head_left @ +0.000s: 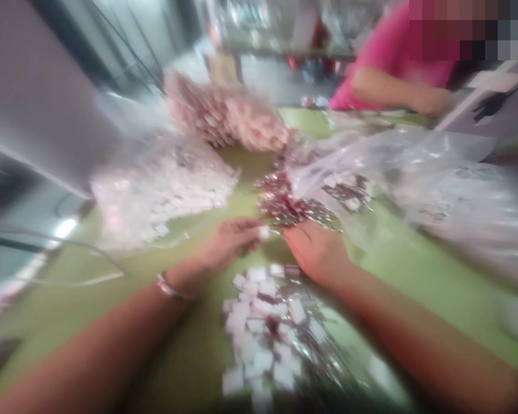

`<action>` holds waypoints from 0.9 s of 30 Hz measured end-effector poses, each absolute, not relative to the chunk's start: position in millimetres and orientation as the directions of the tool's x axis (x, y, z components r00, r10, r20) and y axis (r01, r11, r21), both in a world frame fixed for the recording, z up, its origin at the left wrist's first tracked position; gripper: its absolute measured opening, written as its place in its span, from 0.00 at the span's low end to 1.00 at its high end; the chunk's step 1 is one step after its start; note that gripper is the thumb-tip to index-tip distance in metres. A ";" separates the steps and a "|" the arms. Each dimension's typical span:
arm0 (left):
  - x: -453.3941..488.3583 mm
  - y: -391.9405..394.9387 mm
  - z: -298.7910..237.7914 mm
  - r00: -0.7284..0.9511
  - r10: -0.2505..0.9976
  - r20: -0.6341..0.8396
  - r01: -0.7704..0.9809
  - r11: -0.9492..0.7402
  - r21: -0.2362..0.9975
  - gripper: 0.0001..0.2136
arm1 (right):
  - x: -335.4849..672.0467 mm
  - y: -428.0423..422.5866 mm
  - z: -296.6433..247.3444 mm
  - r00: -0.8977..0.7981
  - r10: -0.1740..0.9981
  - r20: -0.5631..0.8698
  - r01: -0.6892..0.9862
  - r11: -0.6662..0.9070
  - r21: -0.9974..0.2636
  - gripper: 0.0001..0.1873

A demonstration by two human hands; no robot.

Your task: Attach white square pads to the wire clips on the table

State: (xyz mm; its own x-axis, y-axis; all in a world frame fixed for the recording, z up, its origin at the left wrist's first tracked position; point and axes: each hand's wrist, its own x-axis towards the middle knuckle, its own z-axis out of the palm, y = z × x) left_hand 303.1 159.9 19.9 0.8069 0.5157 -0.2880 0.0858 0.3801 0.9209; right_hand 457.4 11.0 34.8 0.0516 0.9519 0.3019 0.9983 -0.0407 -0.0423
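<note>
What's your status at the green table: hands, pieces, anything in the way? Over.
Left hand pinching a white piece; right hand at the red-silver pile. White tags heaped near the wrists. Bags crowd the table.

No text, label, brand, number or sign can be read, as the whole view is blurred. The small white pieces [259,333] on the counter [414,270] are seen only as blank patches. A dark mark on the white box [492,103] at the far right cannot be made out as lettering.
</note>
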 end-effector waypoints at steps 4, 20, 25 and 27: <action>302.6 158.2 23.4 0.839 0.439 -0.321 0.082 0.482 0.873 0.10 | 456.7 7.9 33.2 -0.063 0.935 0.350 0.996 0.035 0.086 0.17; 302.4 154.4 6.6 0.911 0.334 -0.241 0.207 0.134 0.969 0.17 | 448.7 16.5 17.0 0.152 0.967 0.207 0.948 -0.083 -0.308 0.12; 298.9 178.4 29.6 0.827 0.554 0.093 0.308 -0.585 0.750 0.13 | 448.5 16.8 14.0 0.182 0.970 0.159 0.939 -0.123 -0.322 0.11; 293.1 201.8 28.3 0.714 0.609 0.345 0.429 -0.771 0.471 0.15 | 446.2 16.8 13.7 0.146 0.984 0.101 0.923 -0.099 -0.372 0.10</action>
State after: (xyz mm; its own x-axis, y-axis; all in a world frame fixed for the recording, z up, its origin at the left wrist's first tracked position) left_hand 293.1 201.8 28.3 0.7143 0.6088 0.3452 0.4289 -0.7706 0.4714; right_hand 446.2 16.8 13.7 0.1463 0.9840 0.1014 0.9228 -0.0988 -0.3724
